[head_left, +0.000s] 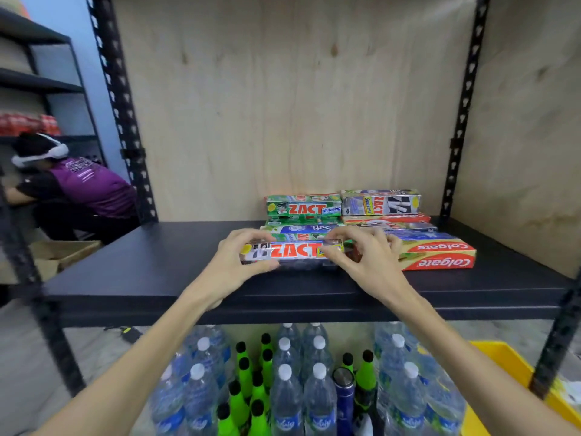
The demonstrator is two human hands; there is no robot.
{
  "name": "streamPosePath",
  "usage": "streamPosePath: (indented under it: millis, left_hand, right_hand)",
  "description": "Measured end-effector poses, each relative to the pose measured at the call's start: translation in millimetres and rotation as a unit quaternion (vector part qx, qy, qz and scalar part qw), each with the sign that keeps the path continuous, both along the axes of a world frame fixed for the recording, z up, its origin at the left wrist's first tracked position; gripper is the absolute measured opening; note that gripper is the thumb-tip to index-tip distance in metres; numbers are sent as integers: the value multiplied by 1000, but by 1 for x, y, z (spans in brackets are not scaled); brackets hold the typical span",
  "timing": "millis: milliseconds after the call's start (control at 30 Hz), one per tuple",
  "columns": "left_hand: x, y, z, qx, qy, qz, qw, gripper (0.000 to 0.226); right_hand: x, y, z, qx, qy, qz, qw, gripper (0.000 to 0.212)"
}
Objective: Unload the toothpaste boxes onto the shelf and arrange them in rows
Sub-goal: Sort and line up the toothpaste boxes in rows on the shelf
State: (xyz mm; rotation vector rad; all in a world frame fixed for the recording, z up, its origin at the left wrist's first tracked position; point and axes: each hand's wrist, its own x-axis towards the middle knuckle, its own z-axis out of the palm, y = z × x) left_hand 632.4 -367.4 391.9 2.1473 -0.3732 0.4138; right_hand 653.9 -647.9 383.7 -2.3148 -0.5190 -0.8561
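A silver Zact toothpaste box lies lengthwise at the front of the dark shelf. My left hand grips its left end, and my right hand pinches its right end. Behind it lie a Safi box and a green Zact box, one behind the other. To the right sit red Colgate boxes, with a silver Zact Smokers box on a stack at the back.
Plywood panels form the shelf's back and right side, between black metal posts. Below the shelf stand several water bottles and green bottles. A yellow crate sits lower right. A person crouches at the left.
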Motion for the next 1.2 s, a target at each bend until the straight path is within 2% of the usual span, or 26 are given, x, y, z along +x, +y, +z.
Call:
streamPosePath:
  millis: [133, 200, 333, 467, 733, 800, 900, 1000, 1100, 1167, 1200]
  left_hand:
    - [-19, 19, -1, 16, 3, -24, 1000, 35]
    - [-26, 29, 0, -1, 25, -44, 999, 35]
    - [-32, 50, 0, -23, 17, -25, 999, 40]
    - [-32, 92, 5, 29, 36, 4, 999, 47]
    - [-45, 191, 7, 64, 49, 70, 994, 43]
    - [-42, 201, 4, 70, 42, 104, 991, 45]
    - [-30, 198, -2, 89, -12, 232, 969, 58]
    - [-23, 183, -7, 56, -46, 304, 950, 44]
    - [-22, 170, -1, 29, -21, 284, 958, 33]
    - [-22, 162, 5, 9, 27, 224, 974, 38]
    - [-22, 159, 9, 3, 52, 190, 980, 44]
  right_hand:
    - [-11, 7, -8, -90, 13, 42, 995, 33]
    - [-13, 10, -9, -95, 10, 41, 995, 34]
    - [-13, 18, -5, -79, 30, 53, 995, 52]
    - [-13, 48, -6, -98, 22, 44, 994, 73]
    - [-4, 154, 6, -157, -42, 91, 983, 65]
    - [-2, 174, 9, -143, -30, 82, 986, 63]
    - [4, 200, 11, -160, -34, 17, 986, 66]
    - [10, 224, 12, -178, -23, -59, 982, 68]
    - [13, 240, 12, -209, -16, -96, 973, 78]
    - [13, 241, 11, -183, -14, -46, 982, 78]
    - [11, 240, 11, -157, -3, 13, 987, 73]
